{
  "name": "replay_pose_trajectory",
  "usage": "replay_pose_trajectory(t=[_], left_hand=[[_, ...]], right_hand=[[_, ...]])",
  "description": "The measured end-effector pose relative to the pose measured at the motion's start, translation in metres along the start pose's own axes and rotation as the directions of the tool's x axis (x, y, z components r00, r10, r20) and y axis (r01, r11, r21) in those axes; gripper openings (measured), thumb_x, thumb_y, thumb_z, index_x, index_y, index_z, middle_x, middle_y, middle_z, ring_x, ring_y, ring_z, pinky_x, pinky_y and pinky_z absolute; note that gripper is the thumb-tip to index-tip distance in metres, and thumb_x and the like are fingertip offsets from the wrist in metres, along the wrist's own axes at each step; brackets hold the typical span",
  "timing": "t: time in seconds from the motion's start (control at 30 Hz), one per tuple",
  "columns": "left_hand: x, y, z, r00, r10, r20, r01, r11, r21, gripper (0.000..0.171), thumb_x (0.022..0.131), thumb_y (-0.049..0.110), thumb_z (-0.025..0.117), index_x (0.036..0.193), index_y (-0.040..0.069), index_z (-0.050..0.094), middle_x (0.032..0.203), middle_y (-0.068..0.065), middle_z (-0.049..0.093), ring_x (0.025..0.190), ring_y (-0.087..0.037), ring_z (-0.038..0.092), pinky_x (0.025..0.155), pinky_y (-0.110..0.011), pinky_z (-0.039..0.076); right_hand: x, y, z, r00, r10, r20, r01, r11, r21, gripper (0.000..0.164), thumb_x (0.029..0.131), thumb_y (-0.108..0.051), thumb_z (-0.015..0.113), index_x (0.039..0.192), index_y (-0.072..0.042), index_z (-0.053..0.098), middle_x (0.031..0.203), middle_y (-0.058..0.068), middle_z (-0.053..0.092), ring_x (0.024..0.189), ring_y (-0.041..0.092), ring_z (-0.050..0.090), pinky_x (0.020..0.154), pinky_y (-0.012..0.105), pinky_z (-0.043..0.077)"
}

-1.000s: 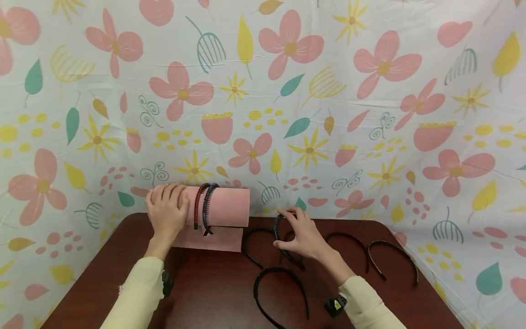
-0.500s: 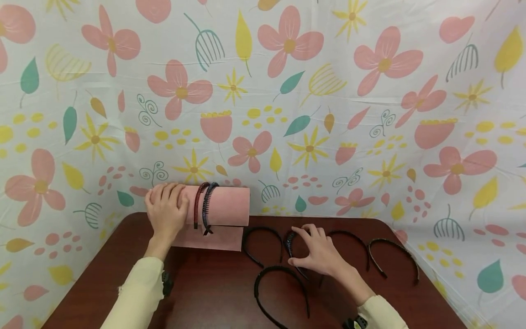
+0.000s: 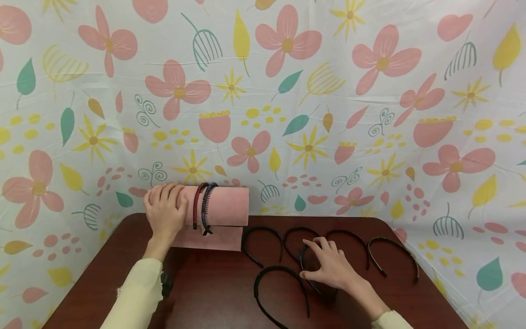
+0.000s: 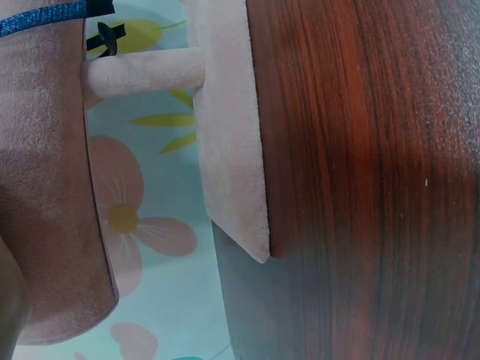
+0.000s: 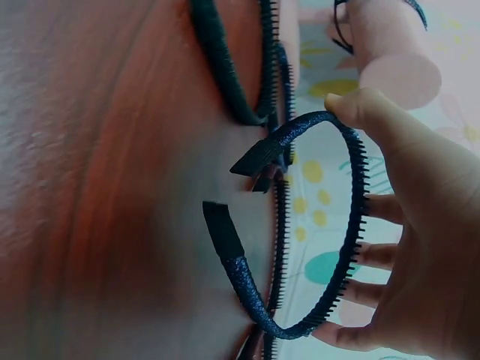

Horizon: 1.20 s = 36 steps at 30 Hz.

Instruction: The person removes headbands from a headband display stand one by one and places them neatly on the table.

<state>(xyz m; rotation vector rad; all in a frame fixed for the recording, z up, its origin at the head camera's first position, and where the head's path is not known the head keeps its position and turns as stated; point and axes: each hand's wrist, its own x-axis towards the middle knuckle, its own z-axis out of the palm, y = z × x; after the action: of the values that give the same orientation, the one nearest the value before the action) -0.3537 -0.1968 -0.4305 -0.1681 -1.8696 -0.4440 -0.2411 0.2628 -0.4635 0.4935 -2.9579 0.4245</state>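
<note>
A pink plush headband stand [image 3: 228, 206] lies at the back left of the table, a padded roll above a flat base. My left hand [image 3: 166, 210] grips the roll's left end, fingers curved over its top. A red headband [image 3: 196, 210] and a blue toothed headband [image 3: 205, 205] sit side by side round the roll. Between thumb and fingertips, my right hand [image 3: 330, 265] holds a dark blue glittery headband [image 5: 352, 217] with teeth. In the right wrist view its two dark tips point away from the palm.
More dark headbands lie on the brown table [image 3: 213, 288]: one nearer the front [image 3: 256, 290], one behind it [image 3: 263, 228], and several further right, including a brownish headband [image 3: 394, 241]. A flower-printed cloth [image 3: 263, 114] hangs behind the table.
My right hand has moved right and nearer to me, carrying the dark blue headband away from the stand. The left hand stays on the roll.
</note>
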Motion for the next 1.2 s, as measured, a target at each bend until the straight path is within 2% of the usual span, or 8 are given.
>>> replay_pose_trajectory(t=[0.2,0.4,0.63,1.0,1.2], left_hand=[[0.000,0.002,-0.002,1.000,-0.002,0.026,0.002,1.000,0.008,0.038,0.095,0.037,0.048,0.109,0.011,0.071,0.115,-0.013,0.068,0.116,-0.036,0.054,0.106,-0.064,0.025],[0.000,0.001,-0.004,1.000,0.006,0.011,-0.006,1.000,0.010,0.037,0.095,0.036,0.049,0.109,0.010,0.071,0.115,-0.014,0.068,0.115,-0.037,0.054,0.104,-0.064,0.027],[0.000,0.001,-0.004,1.000,0.009,-0.003,-0.009,1.000,0.012,0.038,0.095,0.036,0.048,0.109,0.009,0.071,0.114,-0.014,0.068,0.115,-0.037,0.054,0.104,-0.064,0.027],[0.001,0.002,-0.003,1.000,0.001,0.009,-0.001,1.000,0.007,0.039,0.095,0.037,0.047,0.109,0.010,0.071,0.115,-0.013,0.068,0.116,-0.037,0.054,0.105,-0.064,0.026],[0.002,0.004,-0.003,1.000,0.005,-0.006,-0.005,1.000,0.001,0.039,0.094,0.037,0.048,0.107,0.009,0.071,0.114,-0.014,0.068,0.115,-0.039,0.055,0.105,-0.064,0.027]], right_hand=[[-0.007,0.006,0.002,0.999,0.020,0.035,-0.020,1.000,0.001,0.084,0.077,-0.064,0.072,0.146,-0.023,0.048,0.138,0.010,0.048,0.119,0.036,0.048,0.079,0.055,0.043],[-0.012,0.008,0.006,0.997,0.029,0.078,-0.032,0.999,0.033,0.085,0.076,-0.064,0.072,0.145,-0.021,0.049,0.139,0.010,0.047,0.121,0.039,0.047,0.081,0.059,0.043],[-0.017,0.010,0.012,0.990,0.041,0.136,-0.048,0.998,0.044,0.083,0.077,-0.065,0.071,0.144,-0.022,0.050,0.140,0.007,0.048,0.118,0.037,0.049,0.081,0.062,0.043],[-0.021,0.013,0.016,0.984,0.063,0.165,-0.071,0.997,0.039,0.080,0.078,-0.064,0.070,0.143,-0.021,0.052,0.143,0.010,0.049,0.122,0.040,0.049,0.082,0.064,0.042],[-0.023,0.014,0.016,0.982,0.057,0.182,-0.066,0.997,0.045,0.081,0.078,-0.066,0.069,0.143,-0.021,0.051,0.145,0.013,0.047,0.126,0.043,0.047,0.083,0.066,0.041]])
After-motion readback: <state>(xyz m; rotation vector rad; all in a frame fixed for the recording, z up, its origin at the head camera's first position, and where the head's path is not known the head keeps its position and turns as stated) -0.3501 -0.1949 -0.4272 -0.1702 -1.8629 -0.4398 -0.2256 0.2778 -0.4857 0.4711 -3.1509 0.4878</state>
